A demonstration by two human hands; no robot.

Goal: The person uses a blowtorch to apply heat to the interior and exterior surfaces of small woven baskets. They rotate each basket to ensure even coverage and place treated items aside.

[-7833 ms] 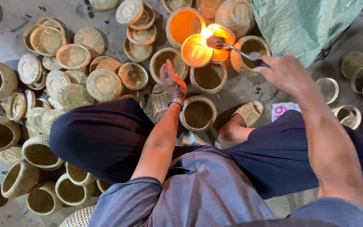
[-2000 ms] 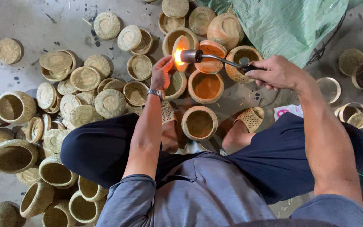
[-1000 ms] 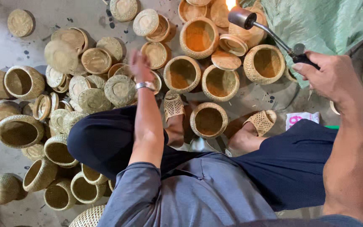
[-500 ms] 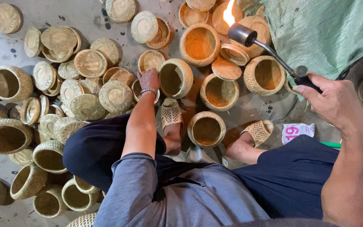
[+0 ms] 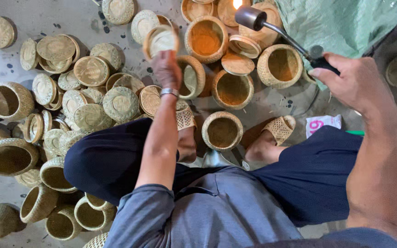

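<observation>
My left hand [image 5: 167,69] holds up a small round woven lid [image 5: 161,40] by its edge, above the pile of baskets. A metal band sits on that wrist. My right hand [image 5: 352,80] grips the black handle of a gas torch [image 5: 276,31]. Its metal nozzle points toward the top of the view, with a small flame at the tip over the woven baskets there. Between my feet in woven sandals stands an open round basket [image 5: 222,132]. I sit with my knees spread over the concrete floor.
Many small woven baskets [image 5: 9,157] and lids [image 5: 121,104] lie scattered on the left and behind. More open baskets [image 5: 281,66] stand ahead of me. A green plastic sack [image 5: 345,23] lies at the top right. A white-and-pink scrap [image 5: 322,124] lies by my right knee.
My left hand has lifted a lid from the pile and raised it. The torch has swung away from the centre baskets toward the top of the view.
</observation>
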